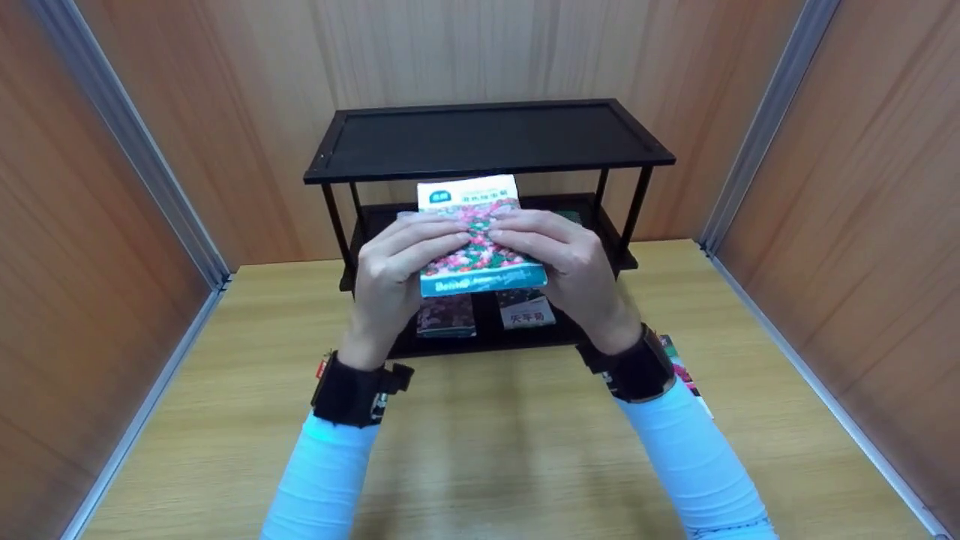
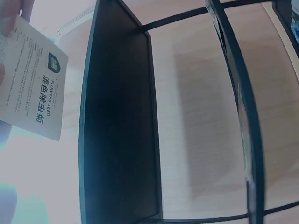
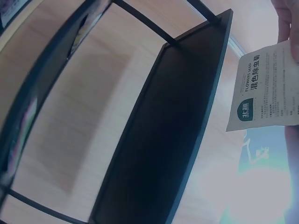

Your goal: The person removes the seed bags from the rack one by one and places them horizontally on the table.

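Both hands hold a flower seed packet point(image 1: 480, 240) in front of the black shelf, its pink-flower picture facing up and its blue lower edge towards me. My left hand point(image 1: 390, 259) grips the left side, and my right hand point(image 1: 574, 259) grips the right side. Fingers of both hands lie over the picture; the thumbs are hidden beneath in the head view. The packet's pale printed back point(image 2: 35, 84) shows in the left wrist view, and the same packet point(image 3: 264, 88) appears in the right wrist view.
The black tiered shelf point(image 1: 487, 139) stands against the wooden back wall. On its bottom tier lie a dark packet point(image 1: 446, 316) and a white-labelled packet point(image 1: 527, 309). Another colourful packet point(image 1: 686, 375) lies on the table, partly behind my right wrist. Wooden side walls point(image 1: 847, 195) enclose the table.
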Demonstrator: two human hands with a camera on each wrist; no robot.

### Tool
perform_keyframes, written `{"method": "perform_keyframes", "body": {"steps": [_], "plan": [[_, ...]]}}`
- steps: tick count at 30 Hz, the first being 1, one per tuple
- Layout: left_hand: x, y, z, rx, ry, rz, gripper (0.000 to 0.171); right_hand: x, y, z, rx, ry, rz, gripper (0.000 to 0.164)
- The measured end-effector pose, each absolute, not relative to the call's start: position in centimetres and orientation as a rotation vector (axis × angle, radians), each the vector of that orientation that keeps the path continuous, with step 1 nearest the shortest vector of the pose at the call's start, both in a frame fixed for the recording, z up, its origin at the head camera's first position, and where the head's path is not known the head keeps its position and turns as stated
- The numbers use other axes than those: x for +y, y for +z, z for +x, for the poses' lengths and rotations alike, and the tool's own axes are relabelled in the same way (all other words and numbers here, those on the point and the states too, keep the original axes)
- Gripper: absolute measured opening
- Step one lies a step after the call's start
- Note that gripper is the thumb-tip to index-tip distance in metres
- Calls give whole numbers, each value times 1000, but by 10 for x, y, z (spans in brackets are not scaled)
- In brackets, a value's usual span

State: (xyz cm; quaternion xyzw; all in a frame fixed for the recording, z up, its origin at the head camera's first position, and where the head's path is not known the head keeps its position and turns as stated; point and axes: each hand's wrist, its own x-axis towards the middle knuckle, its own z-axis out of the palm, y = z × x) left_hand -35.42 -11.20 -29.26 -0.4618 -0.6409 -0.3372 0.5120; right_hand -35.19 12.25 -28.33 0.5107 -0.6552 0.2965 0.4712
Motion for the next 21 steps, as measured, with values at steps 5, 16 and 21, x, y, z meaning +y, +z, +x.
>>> {"method": "perform_keyframes", "body": {"steps": [5, 16, 21], "plan": [[-104, -308, -349, -1507, -841, -1085, 26, 121, -306, -347, -1585, 815, 1182, 23], [-102, -354, -356, -1553, -887, -1034, 30, 117, -351, -357, -1624, 931, 1132, 24], [-104, -369, -354, -1600, -883, -1018, 31, 119, -363, -357, -1661, 921, 1139, 23]]}}
